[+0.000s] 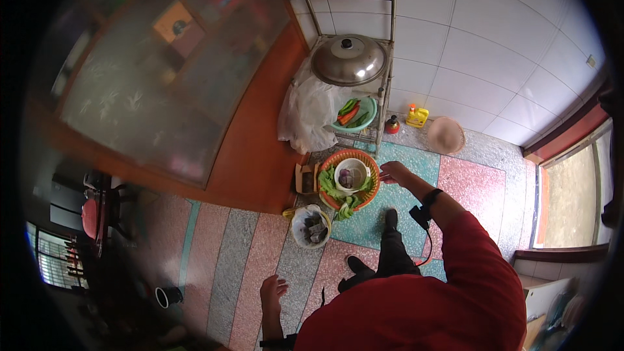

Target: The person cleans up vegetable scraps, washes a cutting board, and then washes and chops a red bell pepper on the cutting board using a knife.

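Observation:
My right hand is beside the right rim of an orange plastic basket, its fingers apart and holding nothing; whether it touches the rim I cannot tell. Leafy greens lie in the basket around a white bowl, which holds purplish bulbs. Over the striped floor, at the lower middle, my left hand hangs with nothing in it and its fingers slightly spread. A lined bin with dark contents stands between my left hand and the basket.
A metal rack bears a domed lid, a plastic bag and a green bowl of peppers. A cardboard box adjoins the basket. Along the wall are a yellow jug, a red bottle and a pink basket.

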### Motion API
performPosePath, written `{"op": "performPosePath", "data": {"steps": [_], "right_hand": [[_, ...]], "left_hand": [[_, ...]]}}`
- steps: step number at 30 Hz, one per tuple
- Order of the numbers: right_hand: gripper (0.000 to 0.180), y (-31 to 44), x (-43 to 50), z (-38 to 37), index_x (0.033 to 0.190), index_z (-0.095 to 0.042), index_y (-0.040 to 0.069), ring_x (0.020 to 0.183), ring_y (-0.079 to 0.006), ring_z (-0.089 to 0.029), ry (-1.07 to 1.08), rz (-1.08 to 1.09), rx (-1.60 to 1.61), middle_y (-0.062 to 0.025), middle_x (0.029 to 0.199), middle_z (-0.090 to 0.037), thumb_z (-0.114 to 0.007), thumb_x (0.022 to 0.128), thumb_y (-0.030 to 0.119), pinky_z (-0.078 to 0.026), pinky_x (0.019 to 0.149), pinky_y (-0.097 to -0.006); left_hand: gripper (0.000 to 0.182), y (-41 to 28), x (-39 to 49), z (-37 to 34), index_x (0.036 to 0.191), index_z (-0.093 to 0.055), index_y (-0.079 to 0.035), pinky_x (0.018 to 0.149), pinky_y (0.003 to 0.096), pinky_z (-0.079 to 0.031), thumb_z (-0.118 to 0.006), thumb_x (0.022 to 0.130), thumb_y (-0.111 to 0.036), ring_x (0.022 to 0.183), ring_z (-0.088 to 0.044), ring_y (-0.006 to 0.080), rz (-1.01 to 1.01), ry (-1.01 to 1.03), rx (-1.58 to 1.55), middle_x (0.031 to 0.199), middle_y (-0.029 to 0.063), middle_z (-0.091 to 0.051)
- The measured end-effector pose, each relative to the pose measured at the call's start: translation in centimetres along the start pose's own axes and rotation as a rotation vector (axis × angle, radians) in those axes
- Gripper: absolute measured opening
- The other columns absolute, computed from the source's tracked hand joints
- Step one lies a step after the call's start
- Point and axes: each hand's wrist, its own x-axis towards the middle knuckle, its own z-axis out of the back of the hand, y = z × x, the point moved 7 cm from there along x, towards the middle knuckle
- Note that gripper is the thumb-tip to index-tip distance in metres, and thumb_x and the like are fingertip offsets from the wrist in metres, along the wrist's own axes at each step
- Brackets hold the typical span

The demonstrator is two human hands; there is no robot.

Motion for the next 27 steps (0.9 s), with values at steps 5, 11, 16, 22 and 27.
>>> {"op": "performPosePath", "data": {"steps": [5, 11, 16, 22, 27], "right_hand": [[0.027, 2.1, 11.8, 0.7, 0.103, -0.057, 0.003, 0.07, -0.0267, -0.066, -0.139, -0.114, -0.001, -0.0147, 0.086, -0.064, -0.057, 0.087, 0.025, -0.052, 0.05, -0.0355], [0.057, 2.2, 23.3, 0.7, 0.129, -0.043, 0.003, 0.079, -0.0313, -0.062, -0.261, -0.204, 0.165, -0.0227, 0.115, -0.053, -0.061, 0.087, 0.036, -0.052, 0.058, -0.038], [0.053, 1.6, 29.3, 1.1, 0.124, -0.046, 0.0, 0.079, -0.0294, -0.063, -0.208, 0.059, 0.002, -0.0164, 0.104, -0.059, -0.065, 0.085, 0.031, -0.054, 0.059, -0.0351], [0.032, 1.0, 31.1, 0.5, 0.116, -0.049, 0.003, 0.083, -0.0312, -0.064, -0.247, -0.079, 0.575, -0.0168, 0.103, -0.06, -0.054, 0.088, 0.016, -0.055, 0.063, -0.0391], [0.029, 1.1, 27.7, 2.1, 0.11, -0.054, 0.0, 0.079, -0.0328, -0.065, -0.377, -0.237, 0.333, -0.0179, 0.098, -0.061, -0.051, 0.083, 0.009, -0.056, 0.059, -0.0416]], "left_hand": [[0.04, -0.1, -1.0, -1.7, 0.118, -0.051, -0.006, 0.069, 0.0333, -0.05, -0.055, 0.089, -0.034, 0.079, -0.064, 0.0225, 0.134, -0.193, 0.068, 0.095, 0.0123, -0.064], [0.042, -1.6, -2.4, -6.5, 0.121, -0.049, -0.004, 0.071, 0.0365, -0.051, -0.055, 0.088, -0.03, 0.079, -0.063, 0.0258, 0.326, -0.3, -0.031, 0.099, 0.0154, -0.061], [0.04, -5.7, -2.9, -9.8, 0.121, -0.048, -0.002, 0.07, 0.0331, -0.05, -0.053, 0.089, -0.025, 0.079, -0.063, 0.0255, 0.191, -0.278, -0.002, 0.098, 0.0163, -0.061], [0.039, -5.7, -2.1, -10.6, 0.119, -0.048, -0.001, 0.068, 0.0345, -0.053, -0.053, 0.087, -0.023, 0.077, -0.065, 0.0263, 0.322, -0.36, 0.083, 0.097, 0.0188, -0.061], [0.038, -6.4, 0.2, -10.8, 0.118, -0.049, -0.001, 0.068, 0.0334, -0.053, -0.054, 0.087, -0.021, 0.078, -0.065, 0.0253, 0.21, -0.262, 0.058, 0.097, 0.0176, -0.062]]}}
